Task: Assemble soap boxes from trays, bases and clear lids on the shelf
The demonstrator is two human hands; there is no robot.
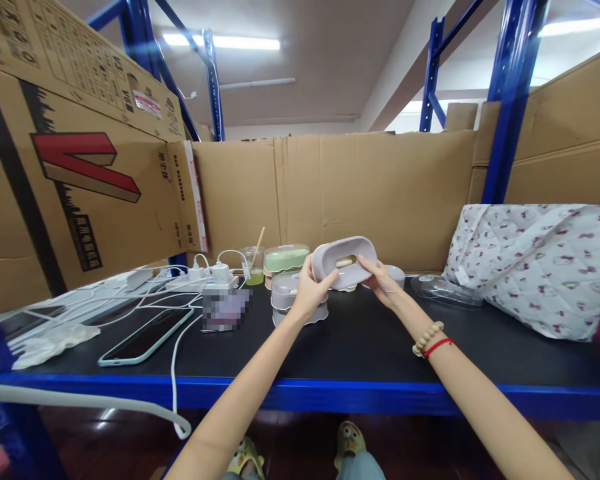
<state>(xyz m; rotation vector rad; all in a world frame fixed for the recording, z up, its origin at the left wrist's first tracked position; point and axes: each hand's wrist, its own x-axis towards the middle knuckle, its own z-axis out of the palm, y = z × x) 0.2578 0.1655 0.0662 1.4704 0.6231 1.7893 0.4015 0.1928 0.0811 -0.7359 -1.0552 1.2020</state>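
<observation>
A pale lilac oval container [356, 248] with a slot in its middle is held up and tilted above the black tabletop. My left hand [311, 288] grips its left end, and my right hand [383, 283] has its lower right edge between the fingers. Just below and left of it, a lilac two-level box with a wavy rim [300, 313] stands on the table, partly behind my left hand. Behind that stands a green oval box [286, 259]. Another pale container [396, 273] shows behind my right hand.
On the left lie a phone [147, 337], white cables, a power strip [220, 281] and a crumpled tissue [55, 343]. A cup [253, 267] with a straw stands behind. A clear lid [446, 291] and a patterned quilted bag [535, 267] are right. Cardboard [380, 187] walls the back.
</observation>
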